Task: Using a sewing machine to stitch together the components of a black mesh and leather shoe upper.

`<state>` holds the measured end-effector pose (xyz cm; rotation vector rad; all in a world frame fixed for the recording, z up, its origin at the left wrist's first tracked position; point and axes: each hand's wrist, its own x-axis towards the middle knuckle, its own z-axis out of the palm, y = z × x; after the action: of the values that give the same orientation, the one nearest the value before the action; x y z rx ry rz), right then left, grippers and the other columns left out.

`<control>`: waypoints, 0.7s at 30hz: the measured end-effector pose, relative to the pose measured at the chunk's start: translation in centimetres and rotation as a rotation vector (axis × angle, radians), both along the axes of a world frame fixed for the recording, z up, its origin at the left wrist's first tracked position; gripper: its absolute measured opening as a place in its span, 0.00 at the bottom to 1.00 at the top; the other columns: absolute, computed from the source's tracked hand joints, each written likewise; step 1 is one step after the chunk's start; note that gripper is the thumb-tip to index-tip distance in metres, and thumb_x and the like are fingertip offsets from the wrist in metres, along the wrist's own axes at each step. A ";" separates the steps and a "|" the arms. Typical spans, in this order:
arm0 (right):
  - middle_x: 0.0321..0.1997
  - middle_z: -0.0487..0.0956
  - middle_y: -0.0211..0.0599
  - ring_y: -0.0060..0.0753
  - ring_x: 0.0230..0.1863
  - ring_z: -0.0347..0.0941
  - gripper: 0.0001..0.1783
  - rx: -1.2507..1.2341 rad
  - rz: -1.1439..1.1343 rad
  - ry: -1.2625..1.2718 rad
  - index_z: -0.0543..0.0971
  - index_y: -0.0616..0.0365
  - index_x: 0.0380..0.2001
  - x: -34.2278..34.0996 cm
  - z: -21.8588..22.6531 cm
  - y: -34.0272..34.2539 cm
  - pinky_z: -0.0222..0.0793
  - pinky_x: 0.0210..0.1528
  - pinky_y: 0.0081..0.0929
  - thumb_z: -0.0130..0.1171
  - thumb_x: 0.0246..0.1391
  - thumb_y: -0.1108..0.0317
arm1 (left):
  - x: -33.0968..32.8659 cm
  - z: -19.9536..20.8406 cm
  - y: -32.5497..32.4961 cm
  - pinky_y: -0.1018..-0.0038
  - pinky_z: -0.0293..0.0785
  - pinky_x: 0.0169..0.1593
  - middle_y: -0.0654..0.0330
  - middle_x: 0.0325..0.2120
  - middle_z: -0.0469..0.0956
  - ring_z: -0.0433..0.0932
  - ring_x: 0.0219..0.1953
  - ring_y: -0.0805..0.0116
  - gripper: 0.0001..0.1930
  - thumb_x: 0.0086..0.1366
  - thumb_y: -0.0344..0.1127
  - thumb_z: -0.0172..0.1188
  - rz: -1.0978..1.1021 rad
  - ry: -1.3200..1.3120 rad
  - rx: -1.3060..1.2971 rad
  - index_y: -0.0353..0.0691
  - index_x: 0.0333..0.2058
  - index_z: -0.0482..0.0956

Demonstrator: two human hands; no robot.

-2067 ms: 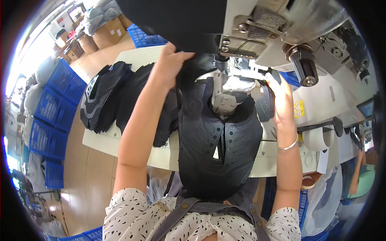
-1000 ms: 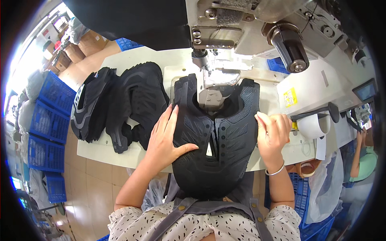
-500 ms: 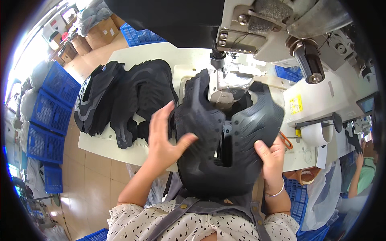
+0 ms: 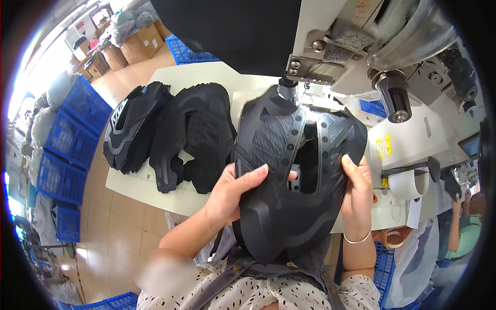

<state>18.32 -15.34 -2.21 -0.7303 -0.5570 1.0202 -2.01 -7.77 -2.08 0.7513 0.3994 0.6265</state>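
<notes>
A black shoe upper (image 4: 281, 222), flat and patterned, with eyelet holes along both sides of its long throat slot, lies in front of the sewing machine (image 4: 330, 57). My left hand (image 4: 232, 191) grips its left edge, thumb on top and a fingertip showing through the slot. On the opposite edge my right hand (image 4: 356, 191) is closed, thumb on top and fingers underneath. The upper's far end reaches under the machine head, where the needle area is partly hidden. Whether further uppers lie beneath it I cannot tell.
Left of my hands, two stacks of black uppers, a nearer-middle stack (image 4: 199, 134) and an outer stack (image 4: 135, 129), lie on the pale table (image 4: 139, 191). Blue crates (image 4: 67, 139) stand beyond the left side. A white cup-shaped part (image 4: 408, 185) sits at right. Another person (image 4: 465, 232) works far right.
My left hand, fingers spread before, has closed on the upper's left edge. The upper now shows a different face, with its eyelet rows lying along the slot. The view has shifted slightly.
</notes>
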 end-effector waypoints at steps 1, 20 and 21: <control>0.46 0.74 0.40 0.28 0.44 0.72 0.16 -0.091 -0.032 -0.036 0.67 0.62 0.48 0.3 0.1 0.2 0.68 0.49 0.24 0.47 0.54 0.75 | 0.1 0.7 0.3 0.70 0.76 0.43 0.48 0.39 0.75 0.77 0.38 0.65 0.15 0.63 0.33 0.49 -0.009 -0.020 0.007 0.28 0.45 0.69; 0.44 0.74 0.46 0.31 0.42 0.74 0.23 0.016 -0.087 -0.164 0.61 0.66 0.51 -0.5 0.1 -0.4 0.71 0.48 0.27 0.47 0.50 0.78 | 2.8 1.6 0.2 0.73 0.72 0.46 0.50 0.38 0.76 0.75 0.40 0.69 0.13 0.64 0.28 0.44 0.190 0.013 0.412 0.27 0.45 0.68; 0.43 0.74 0.45 0.31 0.42 0.74 0.22 0.017 -0.097 -0.177 0.62 0.66 0.51 -0.5 0.1 -0.5 0.71 0.47 0.27 0.48 0.50 0.78 | 2.8 1.7 0.1 0.73 0.72 0.46 0.50 0.38 0.76 0.75 0.40 0.69 0.13 0.64 0.28 0.44 0.177 0.021 0.416 0.27 0.45 0.68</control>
<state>17.79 -15.79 -2.13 -0.8301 -0.6757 0.8651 0.80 -7.68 -0.43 1.1279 0.3611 0.8830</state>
